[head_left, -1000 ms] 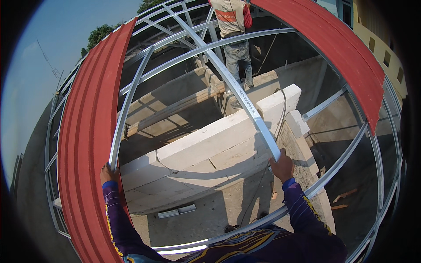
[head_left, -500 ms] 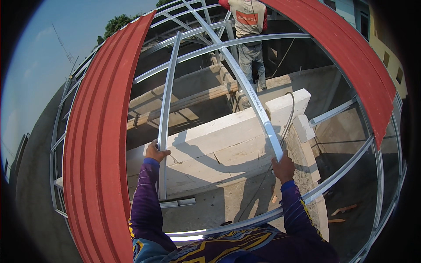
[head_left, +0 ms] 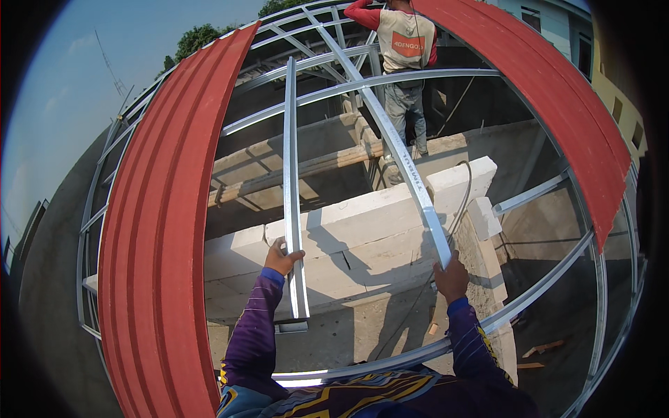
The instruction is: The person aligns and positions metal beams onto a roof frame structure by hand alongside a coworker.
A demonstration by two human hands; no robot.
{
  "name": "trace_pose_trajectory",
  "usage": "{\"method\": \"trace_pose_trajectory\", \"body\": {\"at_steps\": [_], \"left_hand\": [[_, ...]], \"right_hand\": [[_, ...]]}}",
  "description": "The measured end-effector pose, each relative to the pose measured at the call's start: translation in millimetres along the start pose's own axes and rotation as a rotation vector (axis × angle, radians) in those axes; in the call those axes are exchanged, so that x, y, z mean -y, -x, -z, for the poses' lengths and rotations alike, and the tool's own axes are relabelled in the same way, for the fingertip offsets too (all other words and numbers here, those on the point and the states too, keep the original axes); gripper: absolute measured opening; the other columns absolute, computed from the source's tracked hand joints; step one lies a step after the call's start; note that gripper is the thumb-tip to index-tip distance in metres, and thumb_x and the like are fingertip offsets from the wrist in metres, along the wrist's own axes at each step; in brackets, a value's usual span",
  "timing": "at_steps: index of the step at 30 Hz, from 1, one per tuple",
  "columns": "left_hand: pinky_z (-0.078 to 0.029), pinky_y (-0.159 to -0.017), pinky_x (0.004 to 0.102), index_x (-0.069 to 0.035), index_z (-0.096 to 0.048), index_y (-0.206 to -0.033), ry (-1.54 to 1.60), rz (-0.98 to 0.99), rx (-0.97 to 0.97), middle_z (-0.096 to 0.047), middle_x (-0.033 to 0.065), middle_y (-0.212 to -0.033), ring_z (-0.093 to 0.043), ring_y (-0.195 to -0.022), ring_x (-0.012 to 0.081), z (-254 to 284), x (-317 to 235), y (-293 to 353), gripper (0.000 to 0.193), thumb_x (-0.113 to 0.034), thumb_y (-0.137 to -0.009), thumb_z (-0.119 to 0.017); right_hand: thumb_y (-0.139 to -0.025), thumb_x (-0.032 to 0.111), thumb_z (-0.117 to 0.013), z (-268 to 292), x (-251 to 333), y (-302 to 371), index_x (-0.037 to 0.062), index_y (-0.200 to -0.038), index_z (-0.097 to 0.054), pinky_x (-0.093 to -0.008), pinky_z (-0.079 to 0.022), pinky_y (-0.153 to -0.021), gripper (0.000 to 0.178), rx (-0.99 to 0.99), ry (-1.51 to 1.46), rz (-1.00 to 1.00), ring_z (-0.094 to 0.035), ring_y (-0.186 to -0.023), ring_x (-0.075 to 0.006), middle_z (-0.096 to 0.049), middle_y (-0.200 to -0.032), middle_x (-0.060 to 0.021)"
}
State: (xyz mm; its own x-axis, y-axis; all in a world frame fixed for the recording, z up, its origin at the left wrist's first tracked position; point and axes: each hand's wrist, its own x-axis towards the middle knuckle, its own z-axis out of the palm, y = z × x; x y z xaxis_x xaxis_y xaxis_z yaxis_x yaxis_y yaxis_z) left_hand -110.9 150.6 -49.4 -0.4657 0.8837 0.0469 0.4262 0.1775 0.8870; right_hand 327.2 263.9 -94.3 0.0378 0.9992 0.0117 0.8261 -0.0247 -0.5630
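My left hand (head_left: 280, 259) is closed around the lower part of a silver metal channel (head_left: 290, 167). That channel stands nearly lengthwise in view, its far end crossing over a curved-looking cross batten (head_left: 320, 93). Below its near end shows a short metal piece (head_left: 291, 326). On the right, my right hand (head_left: 453, 276) grips the near end of a longer metal channel (head_left: 401, 150), which runs up and left across the roof frame. Part of the fingers of each hand is hidden behind the metal.
Red corrugated roof sheets lie at left (head_left: 167, 223) and right (head_left: 557, 83). Below the frame stands a white block wall (head_left: 355, 230) with a dark cable (head_left: 465, 184). Farther off, a person (head_left: 408, 49) stands with back turned. A front metal beam (head_left: 516, 306) crosses near my body.
My left hand has shifted right, carrying the channel closer to the other one. My right hand keeps its grip. The person beyond has raised an arm toward the head.
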Motion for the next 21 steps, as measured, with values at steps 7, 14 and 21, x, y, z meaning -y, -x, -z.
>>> {"method": "trace_pose_trajectory", "body": {"at_steps": [7, 14, 21], "left_hand": [[-0.052, -0.078, 0.0304, 0.003, -0.058, -0.114, 0.036, -0.029, -0.141, -0.069, 0.0145, -0.092, -0.068, -0.080, 0.0202, 3.0, -63.6, -55.9, 0.055, -0.030, -0.076, -0.081], [-0.052, -0.072, 0.0318, 0.006, -0.064, -0.102, -0.013, -0.197, -0.326, -0.070, 0.0136, -0.087, -0.067, -0.077, 0.0191, -41.8, -22.2, -81.2, 0.046, -0.033, -0.079, -0.078], [-0.053, -0.079, 0.0367, 0.008, -0.063, -0.117, -0.189, -0.112, -0.414, -0.071, 0.0231, -0.096, -0.070, -0.088, 0.0284, -53.7, -32.7, -141.0, 0.066, -0.045, -0.079, -0.074]], "right_hand": [[-0.083, 0.029, -0.069, 8.6, 3.7, 17.2, 0.0006, -0.117, -0.048, -0.0518, -0.051, -0.080, 0.049, -0.008, 0.008, -0.001, -0.065, -0.093, -0.0435, -0.067, -0.098, -0.0244], [-0.083, 0.028, -0.069, 10.4, 2.1, 10.7, 0.0008, -0.113, -0.049, -0.0515, -0.051, -0.079, 0.044, -0.037, -0.011, 0.004, -0.065, -0.092, -0.0436, -0.067, -0.097, -0.0242], [-0.082, 0.030, -0.070, 7.2, 5.3, 11.7, 0.0019, -0.111, -0.050, -0.0514, -0.051, -0.079, 0.045, -0.035, 0.000, 0.006, -0.066, -0.090, -0.0436, -0.067, -0.097, -0.0244]]}}
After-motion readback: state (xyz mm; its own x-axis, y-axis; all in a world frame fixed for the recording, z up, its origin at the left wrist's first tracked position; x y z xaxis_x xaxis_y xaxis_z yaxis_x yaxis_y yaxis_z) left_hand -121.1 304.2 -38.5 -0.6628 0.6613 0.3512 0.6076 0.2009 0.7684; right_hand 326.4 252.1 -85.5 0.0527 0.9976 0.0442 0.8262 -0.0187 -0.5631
